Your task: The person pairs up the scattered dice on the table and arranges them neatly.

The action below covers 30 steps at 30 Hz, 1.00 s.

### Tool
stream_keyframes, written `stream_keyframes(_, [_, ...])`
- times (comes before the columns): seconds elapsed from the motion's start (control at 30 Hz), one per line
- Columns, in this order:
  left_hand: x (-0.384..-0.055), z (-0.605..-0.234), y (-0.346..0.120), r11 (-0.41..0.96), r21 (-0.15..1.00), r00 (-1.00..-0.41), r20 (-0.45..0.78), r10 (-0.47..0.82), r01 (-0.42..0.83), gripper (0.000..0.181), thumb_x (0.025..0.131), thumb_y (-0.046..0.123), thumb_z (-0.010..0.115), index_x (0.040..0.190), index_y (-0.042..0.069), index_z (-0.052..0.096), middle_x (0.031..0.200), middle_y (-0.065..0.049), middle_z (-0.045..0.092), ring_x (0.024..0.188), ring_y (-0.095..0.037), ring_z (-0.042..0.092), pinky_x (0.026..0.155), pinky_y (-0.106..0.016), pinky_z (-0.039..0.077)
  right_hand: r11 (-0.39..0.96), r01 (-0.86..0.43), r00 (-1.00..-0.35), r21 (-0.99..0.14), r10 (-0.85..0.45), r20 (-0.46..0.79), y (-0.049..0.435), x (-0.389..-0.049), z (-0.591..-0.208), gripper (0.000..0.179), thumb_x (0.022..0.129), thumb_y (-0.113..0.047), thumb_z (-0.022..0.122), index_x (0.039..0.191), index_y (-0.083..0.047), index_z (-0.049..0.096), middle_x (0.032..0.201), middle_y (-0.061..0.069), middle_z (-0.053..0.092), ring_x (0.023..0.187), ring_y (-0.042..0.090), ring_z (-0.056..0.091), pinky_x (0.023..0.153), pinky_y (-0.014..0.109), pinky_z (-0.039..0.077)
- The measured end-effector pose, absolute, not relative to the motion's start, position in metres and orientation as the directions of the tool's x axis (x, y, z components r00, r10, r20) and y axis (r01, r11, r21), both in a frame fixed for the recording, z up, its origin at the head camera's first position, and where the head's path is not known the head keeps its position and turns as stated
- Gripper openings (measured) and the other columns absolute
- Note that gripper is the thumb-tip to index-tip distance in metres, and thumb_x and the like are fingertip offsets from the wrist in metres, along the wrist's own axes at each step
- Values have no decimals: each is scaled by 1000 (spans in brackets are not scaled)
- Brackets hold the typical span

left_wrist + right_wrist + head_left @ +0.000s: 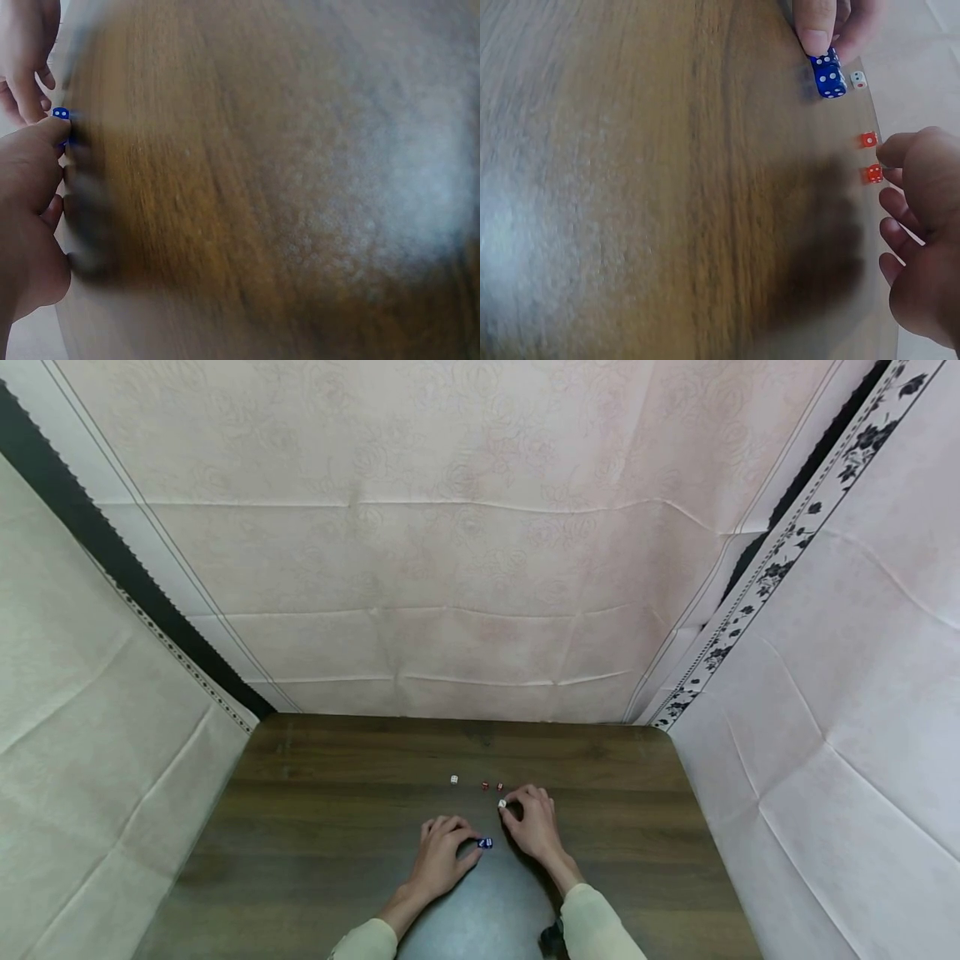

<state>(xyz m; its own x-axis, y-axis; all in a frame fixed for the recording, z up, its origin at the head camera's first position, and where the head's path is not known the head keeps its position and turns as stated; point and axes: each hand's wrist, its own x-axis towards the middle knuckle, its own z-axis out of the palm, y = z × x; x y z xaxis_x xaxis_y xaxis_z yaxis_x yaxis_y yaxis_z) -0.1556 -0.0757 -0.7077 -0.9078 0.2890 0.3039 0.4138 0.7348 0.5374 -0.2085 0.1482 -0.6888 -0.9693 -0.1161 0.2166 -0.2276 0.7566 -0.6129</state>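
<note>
Thumb and index finger of my left hand [442,853] pinch one of two blue dice [486,843], which sit side by side at the fingertips. The right wrist view shows these blue dice [830,81] with white dots, the nearer one beyond the fingers. My right hand [534,822] pinches a white die [502,804] between thumb and index finger, farther back and to the right. Just beyond it lie two red dice [485,786], seen too as a red die [868,139] and another red die [874,174] in the right wrist view.
Another white die [453,780] lies farther back on the wooden table [337,810], left of the red dice. Pale cloth [450,568] hangs behind the table, with more on both sides. A dark object [552,940] shows by the right sleeve.
</note>
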Motion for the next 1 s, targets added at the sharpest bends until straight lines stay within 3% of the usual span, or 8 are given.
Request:
stream_keyframes(0.23, [-156,-708,-76,729,536,-901,321,291,426,17,93,28,95,108,23,88,111,6,77,104,-17,65,103,-57,45,744,-270,-963,-611,-195,189,150,-205,-687,10,101,-23,88,108,-17,85,115,1,75,114,24,65,105,51,48])
stream_keyframes(0.5, [-156,-708,-75,735,504,-881,377,285,454,18,90,24,98,105,23,88,108,7,77,103,-17,65,99,-57,46,728,-331,-943,-600,-285,174,151,-204,-685,7,102,-22,85,108,-19,84,113,-1,75,111,21,64,103,51,49])
stream_keyframes(1.0, [-157,-710,-74,733,535,-903,324,283,421,17,92,27,97,106,23,88,110,7,77,105,-18,65,103,-59,46,712,-394,-913,-582,-376,158,147,-202,-684,8,103,-21,84,111,-18,84,113,-1,75,110,22,64,101,53,50])
